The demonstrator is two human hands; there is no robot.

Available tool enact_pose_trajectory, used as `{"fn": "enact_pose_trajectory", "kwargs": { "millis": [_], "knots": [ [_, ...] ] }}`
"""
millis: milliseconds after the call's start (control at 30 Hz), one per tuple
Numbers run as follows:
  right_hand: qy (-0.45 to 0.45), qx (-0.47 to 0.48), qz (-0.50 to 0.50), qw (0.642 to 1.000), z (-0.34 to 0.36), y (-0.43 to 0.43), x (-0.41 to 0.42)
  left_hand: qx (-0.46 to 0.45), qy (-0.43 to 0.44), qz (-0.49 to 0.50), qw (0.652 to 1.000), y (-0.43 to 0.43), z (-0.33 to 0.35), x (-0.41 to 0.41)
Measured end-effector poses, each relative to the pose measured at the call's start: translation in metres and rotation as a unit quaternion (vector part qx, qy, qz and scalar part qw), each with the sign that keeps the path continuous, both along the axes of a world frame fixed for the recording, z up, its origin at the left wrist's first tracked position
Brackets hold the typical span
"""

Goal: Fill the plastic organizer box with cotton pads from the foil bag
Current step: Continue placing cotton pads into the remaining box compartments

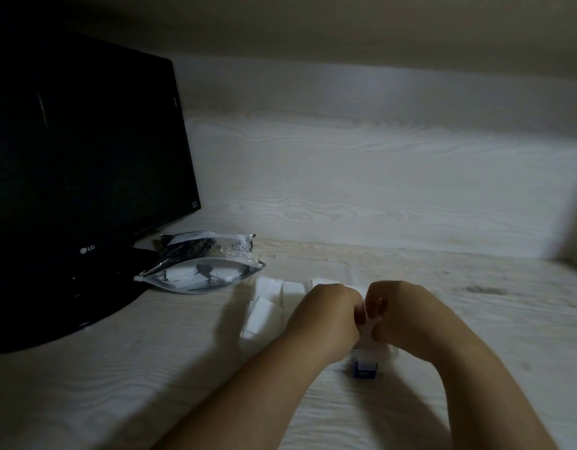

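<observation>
A clear plastic organizer box (349, 271) lies on the desk in front of me, with white cotton pads (264, 306) in its left compartments. Its blue latch (365, 370) shows at the near edge. Both my hands meet over the box's right half. My left hand (326, 315) and my right hand (401, 315) pinch a white cotton pad (367, 324) between their fingertips. The silver foil bag (201, 263) lies open on its side to the left of the box, with white pads showing inside. Much of the box is hidden under my hands.
A black LG monitor (86, 177) on a dark stand fills the left side, right behind the foil bag. The pale wood-grain desk (475, 303) meets a back wall panel (378, 177) close behind the box. A shelf overhangs above.
</observation>
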State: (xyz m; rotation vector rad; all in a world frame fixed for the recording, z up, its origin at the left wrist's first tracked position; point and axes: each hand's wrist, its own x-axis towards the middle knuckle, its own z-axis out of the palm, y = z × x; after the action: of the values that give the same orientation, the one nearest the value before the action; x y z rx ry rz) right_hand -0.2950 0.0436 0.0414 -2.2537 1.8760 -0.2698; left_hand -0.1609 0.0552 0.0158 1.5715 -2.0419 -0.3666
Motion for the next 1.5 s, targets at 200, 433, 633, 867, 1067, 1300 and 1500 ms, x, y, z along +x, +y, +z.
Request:
{"fn": "enact_pose_trajectory", "kwargs": {
  "millis": [200,433,633,867,1067,1300,1500],
  "knots": [
    [0.043,0.03,-0.03,0.998,0.004,0.001,0.002,-0.017,-0.045,0.014,0.999,-0.002,-0.004,0.001],
    [-0.005,0.095,-0.078,0.992,-0.006,-0.009,0.0,0.007,-0.074,0.005,0.997,-0.006,-0.009,0.001],
    [-0.022,-0.006,-0.029,0.999,-0.005,-0.005,0.002,0.021,0.032,0.022,0.999,-0.008,-0.001,0.009],
    [-0.084,-0.086,0.041,0.992,-0.005,0.002,0.011,-0.051,0.172,0.117,0.977,-0.015,0.009,0.055],
    [-0.115,-0.118,0.081,0.983,-0.013,0.002,0.022,-0.053,0.153,0.214,0.963,-0.014,0.006,0.108],
    [-0.098,-0.122,0.106,0.982,0.01,0.003,0.047,0.012,0.036,0.278,0.96,-0.02,0.0,0.147],
    [-0.115,-0.118,0.127,0.978,0.02,-0.012,0.074,0.038,-0.033,0.297,0.954,-0.018,-0.012,0.151]
  ]
}}
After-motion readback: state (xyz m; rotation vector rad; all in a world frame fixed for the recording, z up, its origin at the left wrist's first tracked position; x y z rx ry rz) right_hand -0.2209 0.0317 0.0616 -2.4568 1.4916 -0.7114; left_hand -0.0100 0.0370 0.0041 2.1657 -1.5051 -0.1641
